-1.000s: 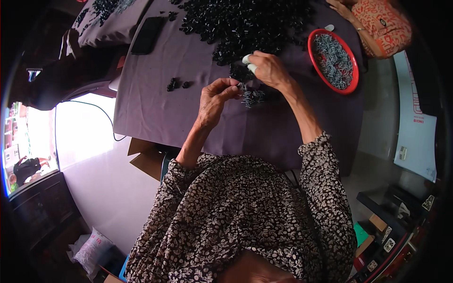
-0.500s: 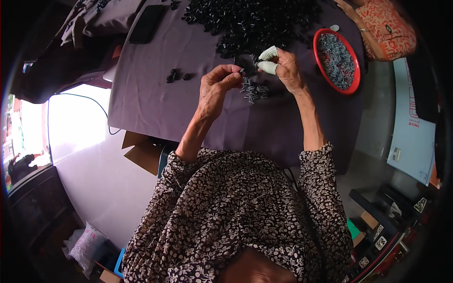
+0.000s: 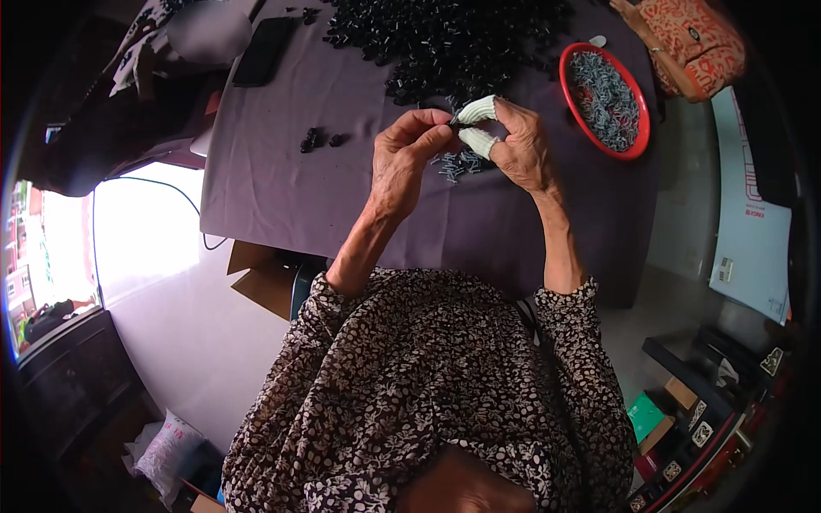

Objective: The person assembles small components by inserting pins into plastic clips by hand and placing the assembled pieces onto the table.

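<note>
"What does the left hand do?"
"Its thumb and finger pinch a small dark piece, at their right; its long axis is too small to see."
"And the right hand?"
"Its white finger covers are equally near; whether they grip, one cannot tell."

Dark floral blouse — white ribbed covers, right fingers

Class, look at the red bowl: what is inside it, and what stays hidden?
The red bowl holds many thin grey pieces, heaped loosely. The top layer shows; pieces lower down, and the bottom beneath the heap, are covered.
</note>
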`<act>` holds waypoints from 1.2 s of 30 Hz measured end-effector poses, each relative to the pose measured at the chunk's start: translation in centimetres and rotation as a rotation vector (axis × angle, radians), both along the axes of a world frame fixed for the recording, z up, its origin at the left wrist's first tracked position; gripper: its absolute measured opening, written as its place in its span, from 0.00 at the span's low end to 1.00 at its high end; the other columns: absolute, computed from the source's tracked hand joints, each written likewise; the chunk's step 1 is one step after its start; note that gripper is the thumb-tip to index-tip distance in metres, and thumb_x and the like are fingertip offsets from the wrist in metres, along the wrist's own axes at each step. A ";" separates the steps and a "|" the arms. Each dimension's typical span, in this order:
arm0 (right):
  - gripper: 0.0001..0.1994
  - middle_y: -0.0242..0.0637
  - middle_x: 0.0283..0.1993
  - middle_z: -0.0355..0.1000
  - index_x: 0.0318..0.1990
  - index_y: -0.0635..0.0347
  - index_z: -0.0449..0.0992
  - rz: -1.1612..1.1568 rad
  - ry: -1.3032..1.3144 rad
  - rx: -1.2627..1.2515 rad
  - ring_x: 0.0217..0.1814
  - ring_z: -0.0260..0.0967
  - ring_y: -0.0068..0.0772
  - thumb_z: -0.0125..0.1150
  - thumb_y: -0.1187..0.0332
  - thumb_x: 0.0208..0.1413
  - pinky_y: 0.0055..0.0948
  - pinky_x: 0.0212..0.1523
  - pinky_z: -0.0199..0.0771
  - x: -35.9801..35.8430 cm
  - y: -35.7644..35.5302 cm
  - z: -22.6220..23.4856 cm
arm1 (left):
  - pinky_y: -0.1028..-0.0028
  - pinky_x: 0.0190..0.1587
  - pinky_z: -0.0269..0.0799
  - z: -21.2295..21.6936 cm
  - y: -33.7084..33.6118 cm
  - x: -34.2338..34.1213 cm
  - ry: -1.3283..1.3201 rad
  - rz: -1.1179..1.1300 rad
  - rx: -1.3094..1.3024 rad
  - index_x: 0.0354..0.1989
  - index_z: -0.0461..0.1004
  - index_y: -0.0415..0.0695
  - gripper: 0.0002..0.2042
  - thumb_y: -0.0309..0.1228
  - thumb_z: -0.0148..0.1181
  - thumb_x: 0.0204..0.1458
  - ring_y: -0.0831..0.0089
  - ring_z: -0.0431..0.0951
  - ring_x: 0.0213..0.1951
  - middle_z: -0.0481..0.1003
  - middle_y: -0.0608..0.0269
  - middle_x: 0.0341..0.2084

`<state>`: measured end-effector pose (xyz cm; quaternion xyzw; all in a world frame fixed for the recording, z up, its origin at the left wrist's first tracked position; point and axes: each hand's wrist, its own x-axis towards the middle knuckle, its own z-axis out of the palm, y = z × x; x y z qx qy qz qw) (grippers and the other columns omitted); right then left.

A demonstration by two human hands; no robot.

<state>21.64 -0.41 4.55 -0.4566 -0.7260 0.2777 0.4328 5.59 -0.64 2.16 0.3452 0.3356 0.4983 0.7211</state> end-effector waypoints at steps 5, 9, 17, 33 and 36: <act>0.10 0.33 0.30 0.72 0.35 0.63 0.73 0.003 0.061 -0.143 0.31 0.68 0.20 0.55 0.81 0.42 0.20 0.33 0.68 0.9 -0.6 0.8 | 0.80 0.39 0.68 0.5 -0.1 0.2 0.053 -0.031 0.090 0.34 0.72 0.37 0.05 0.23 0.53 0.50 0.80 0.72 0.30 0.74 0.65 0.26; 0.11 0.31 0.31 0.72 0.36 0.63 0.73 0.064 0.127 -0.269 0.32 0.67 0.17 0.53 0.81 0.42 0.18 0.34 0.67 1.1 -0.4 0.4 | 0.76 0.41 0.69 0.4 -0.3 -0.2 0.127 -0.047 0.125 0.37 0.71 0.36 0.06 0.23 0.52 0.51 0.76 0.73 0.32 0.74 0.62 0.28; 0.14 0.30 0.32 0.72 0.39 0.65 0.73 0.080 0.270 -0.290 0.34 0.66 0.16 0.45 0.80 0.44 0.16 0.36 0.67 1.5 -1.2 1.2 | 0.77 0.41 0.68 1.0 -0.7 0.1 0.193 -0.044 0.158 0.36 0.72 0.36 0.06 0.23 0.53 0.50 0.77 0.73 0.31 0.74 0.62 0.27; 0.10 0.38 0.31 0.72 0.36 0.65 0.75 0.031 0.131 0.006 0.29 0.70 0.27 0.52 0.83 0.45 0.22 0.28 0.68 2.1 -1.2 1.1 | 0.79 0.38 0.68 1.2 -0.7 0.4 0.251 -0.051 0.182 0.36 0.72 0.35 0.06 0.23 0.53 0.50 0.78 0.73 0.30 0.74 0.62 0.26; 0.10 0.39 0.31 0.72 0.35 0.65 0.75 0.034 0.097 0.035 0.30 0.70 0.28 0.52 0.83 0.44 0.23 0.28 0.69 1.8 -1.1 1.3 | 0.79 0.38 0.68 1.6 -0.8 0.7 0.270 -0.045 0.176 0.36 0.72 0.35 0.06 0.22 0.54 0.49 0.78 0.73 0.30 0.74 0.62 0.26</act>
